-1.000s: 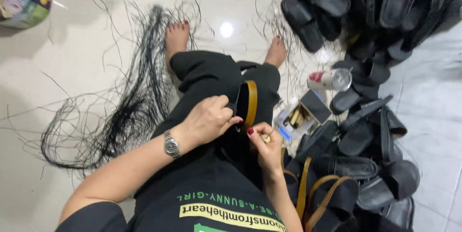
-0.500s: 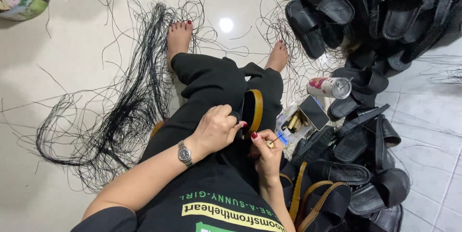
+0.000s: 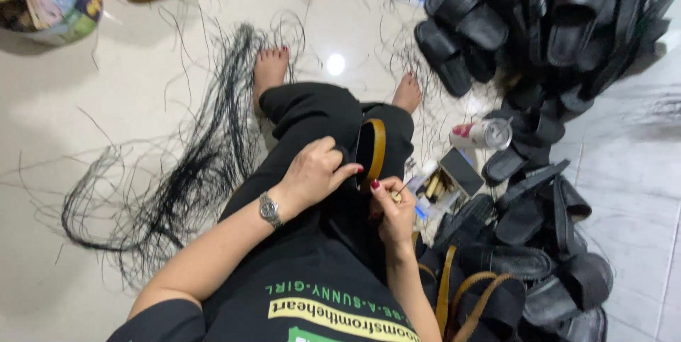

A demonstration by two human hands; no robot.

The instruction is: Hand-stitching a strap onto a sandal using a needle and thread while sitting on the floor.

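Left hand [image 3: 316, 172] and right hand [image 3: 392, 207] on black sandal [image 3: 369, 150]

Left hand [image 3: 316, 172] comes in from the left, forearm stretched across the lap, watch on the wrist, fingers curled down in a grip. Right hand [image 3: 394, 211] sits just beside it, fingers pinched together, I think.
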